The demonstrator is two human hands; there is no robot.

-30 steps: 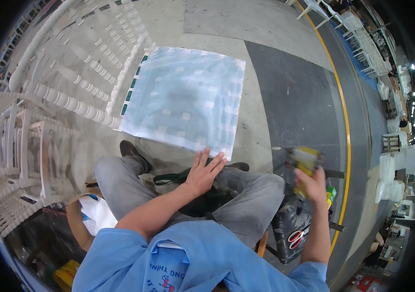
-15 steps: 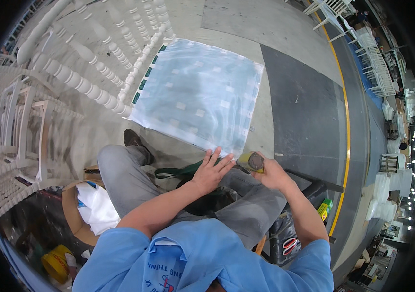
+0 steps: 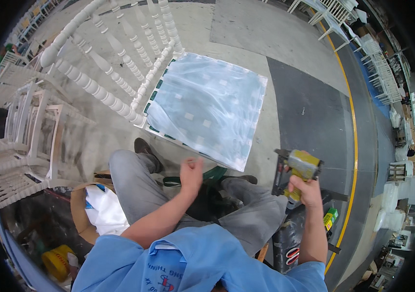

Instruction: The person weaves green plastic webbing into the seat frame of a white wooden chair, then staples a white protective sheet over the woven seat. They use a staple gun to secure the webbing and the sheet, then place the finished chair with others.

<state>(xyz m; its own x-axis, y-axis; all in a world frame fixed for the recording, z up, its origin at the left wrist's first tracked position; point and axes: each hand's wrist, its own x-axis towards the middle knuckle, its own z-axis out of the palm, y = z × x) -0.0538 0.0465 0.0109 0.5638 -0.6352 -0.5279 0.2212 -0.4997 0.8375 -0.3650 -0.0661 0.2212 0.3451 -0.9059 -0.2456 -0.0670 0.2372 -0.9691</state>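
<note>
Your right hand (image 3: pixel 308 189) is raised off to your right with its grip wrapped tight around the handle of a yellow staple gun (image 3: pixel 299 170), a blocky tool with a dark metal magazine pointing left. Your left hand (image 3: pixel 191 173) hovers above your knees with the fingers loosely curled and nothing in its grip, just short of the near edge of a square seat panel (image 3: pixel 207 107) lying flat on the concrete floor (image 3: pixel 246 29). The panel is wrapped in clear, glossy plastic film that shows pale patches beneath and a green border along its left edge. A white chair frame (image 3: pixel 110 63) with turned, beaded spindles lies across the panel's left side. By your left thigh, a round cardboard drum (image 3: pixel 78 209) holds crumpled white sheeting. A yellow tub (image 3: pixel 57 260) sits lower left, its contents not visible. A dark green strap (image 3: pixel 207 176) crosses your lap over your grey trousers.
</note>
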